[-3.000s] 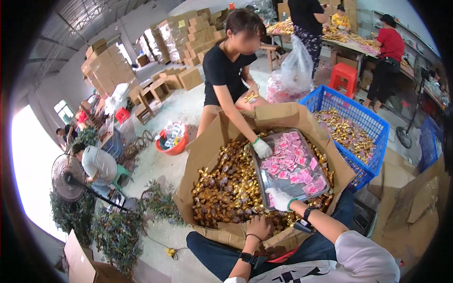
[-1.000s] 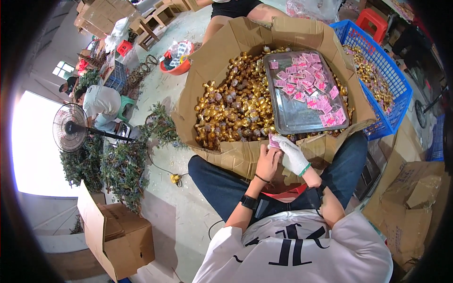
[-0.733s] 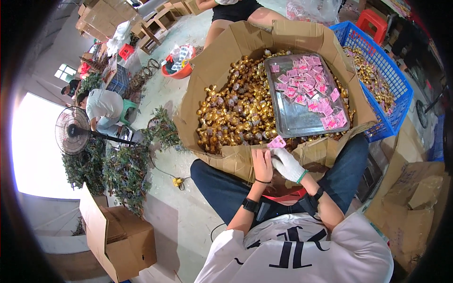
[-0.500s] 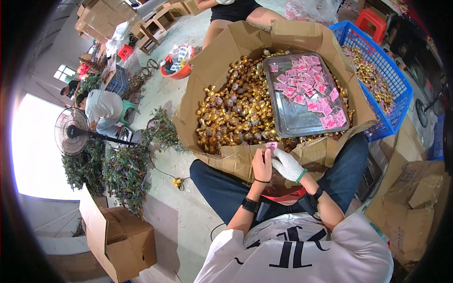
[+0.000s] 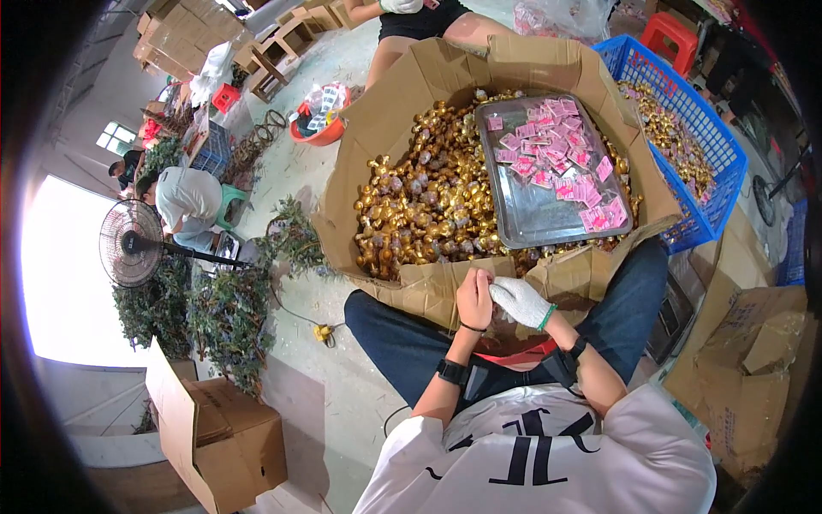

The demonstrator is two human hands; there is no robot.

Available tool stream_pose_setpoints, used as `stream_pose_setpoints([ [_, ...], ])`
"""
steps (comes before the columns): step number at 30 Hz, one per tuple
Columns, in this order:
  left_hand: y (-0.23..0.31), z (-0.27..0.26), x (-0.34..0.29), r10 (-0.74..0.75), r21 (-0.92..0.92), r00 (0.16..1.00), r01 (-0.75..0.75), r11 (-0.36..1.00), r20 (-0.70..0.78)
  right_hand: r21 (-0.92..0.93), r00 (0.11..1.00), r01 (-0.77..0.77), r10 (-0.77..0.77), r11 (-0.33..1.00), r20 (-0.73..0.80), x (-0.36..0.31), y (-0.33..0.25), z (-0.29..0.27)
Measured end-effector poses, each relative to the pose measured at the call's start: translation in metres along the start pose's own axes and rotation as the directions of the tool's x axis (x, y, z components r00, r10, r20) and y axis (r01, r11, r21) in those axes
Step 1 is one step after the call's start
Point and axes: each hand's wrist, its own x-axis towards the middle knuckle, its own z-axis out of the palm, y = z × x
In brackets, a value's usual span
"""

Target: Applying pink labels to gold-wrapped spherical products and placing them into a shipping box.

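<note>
left hand (image 5: pixel 473 298) bare, curled | right hand (image 5: pixel 519 301) gloved | hands touching

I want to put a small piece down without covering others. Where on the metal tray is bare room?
The metal tray is bare along its near-left part, between its left rim and the pink packets. Its far and right parts are crowded with packets. Around the tray, the gold-wrapped pieces fill the cardboard box. Both hands, left hand and gloved right hand, meet at the box's near flap.
</note>
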Motion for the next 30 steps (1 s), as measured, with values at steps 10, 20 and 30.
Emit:
stream_pose_setpoints([
  [10,-0.007,0.0,0.0,-0.048,0.02,0.996,0.046,0.999,0.081,-0.016,0.985,0.143,-0.144,0.99,-0.091,0.003,0.016,0.008],
  [20,-0.005,-0.005,0.002,0.014,0.054,0.998,-0.017,0.998,0.057,-0.104,0.987,0.142,-0.149,0.984,-0.057,0.005,0.023,0.015],
  [30,0.033,-0.041,0.082,0.091,0.648,0.984,-0.17,0.742,0.155,0.081,0.981,-0.126,0.112,0.989,0.156,-0.003,-0.014,-0.003],
])
